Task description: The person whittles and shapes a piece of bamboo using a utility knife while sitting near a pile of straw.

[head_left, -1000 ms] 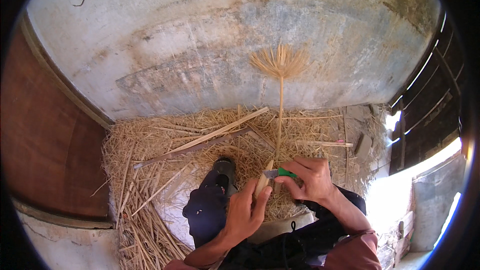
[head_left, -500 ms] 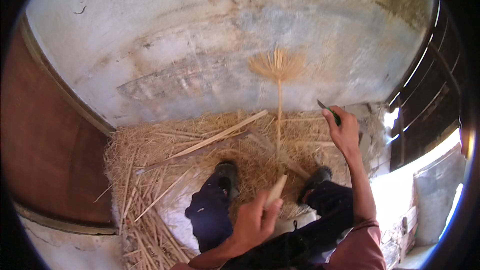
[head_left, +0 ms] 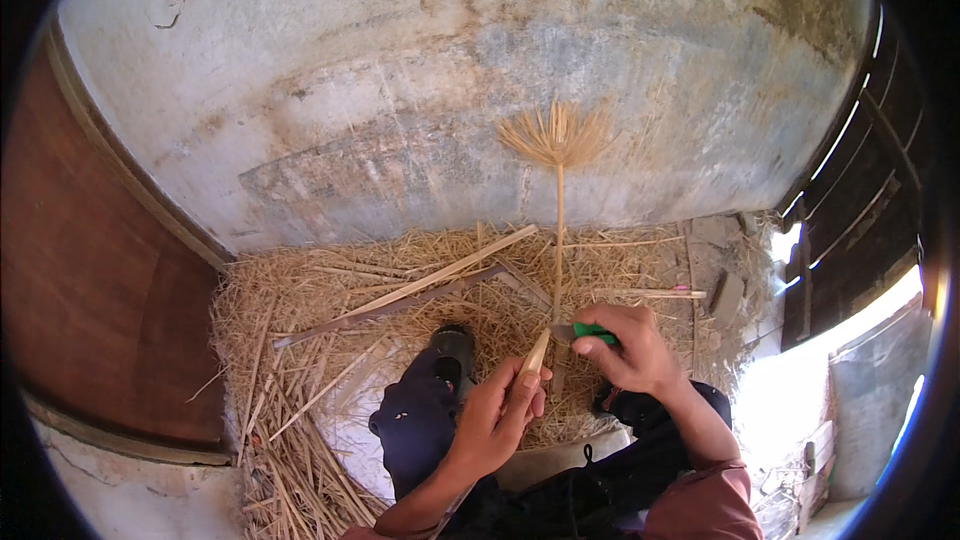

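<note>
My left hand (head_left: 503, 414) is closed round a pale piece of wood (head_left: 536, 351), whose tapered end points up and away from me. In my right hand (head_left: 632, 351) is a knife (head_left: 594, 333) with a green handle, held just right of the wood. Its short blade points left, at or very near the wood's tip; whether they touch I cannot tell. Beyond both hands, a broom-like bundle of straw-coloured fibres (head_left: 560, 140) on a thin stick leans against the wall, its fanned end up. The stick's lower end reaches down behind the wood and knife.
Shavings and split strips (head_left: 400, 240) cover the floor, with a long wooden strip (head_left: 440, 275) across them. A pile of thin sticks (head_left: 300, 480) lies at lower left. A stained wall (head_left: 400, 90) stands ahead, a brown panel (head_left: 110, 290) left, dark slats (head_left: 860, 190) right.
My right hand has come down and left with the knife, from out at the right to beside the wood's tip. My left hand and the wood have shifted slightly left.
</note>
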{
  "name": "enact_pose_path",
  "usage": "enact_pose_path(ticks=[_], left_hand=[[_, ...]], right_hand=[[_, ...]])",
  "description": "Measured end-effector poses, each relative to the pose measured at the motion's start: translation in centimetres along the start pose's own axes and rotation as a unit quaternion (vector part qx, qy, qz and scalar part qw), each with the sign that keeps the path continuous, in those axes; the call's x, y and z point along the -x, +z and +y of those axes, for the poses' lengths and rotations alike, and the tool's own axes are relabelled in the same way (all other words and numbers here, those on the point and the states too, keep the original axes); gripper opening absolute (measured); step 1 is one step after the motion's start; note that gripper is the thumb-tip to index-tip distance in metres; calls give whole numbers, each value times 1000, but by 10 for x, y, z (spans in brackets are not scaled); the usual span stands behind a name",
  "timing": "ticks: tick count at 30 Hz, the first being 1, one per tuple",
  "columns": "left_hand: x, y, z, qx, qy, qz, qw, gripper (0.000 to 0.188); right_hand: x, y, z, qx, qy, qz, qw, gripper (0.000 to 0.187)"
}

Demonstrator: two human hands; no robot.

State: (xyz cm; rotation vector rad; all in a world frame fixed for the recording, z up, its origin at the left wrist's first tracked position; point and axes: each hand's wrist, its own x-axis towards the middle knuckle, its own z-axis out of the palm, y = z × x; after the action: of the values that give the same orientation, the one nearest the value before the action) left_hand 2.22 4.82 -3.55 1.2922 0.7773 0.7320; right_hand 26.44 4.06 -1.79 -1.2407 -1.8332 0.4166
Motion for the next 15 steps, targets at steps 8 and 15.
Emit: enact_pose_path(ticks=[8,15], left_hand=[[1,8,2,-163,103,66,979,27],[-2,10,-4,-239,128,111,956,16]], right_hand=[[5,12,-14,127,-65,-5,990,26],[4,14,-16,194,-46,25,980,22]])
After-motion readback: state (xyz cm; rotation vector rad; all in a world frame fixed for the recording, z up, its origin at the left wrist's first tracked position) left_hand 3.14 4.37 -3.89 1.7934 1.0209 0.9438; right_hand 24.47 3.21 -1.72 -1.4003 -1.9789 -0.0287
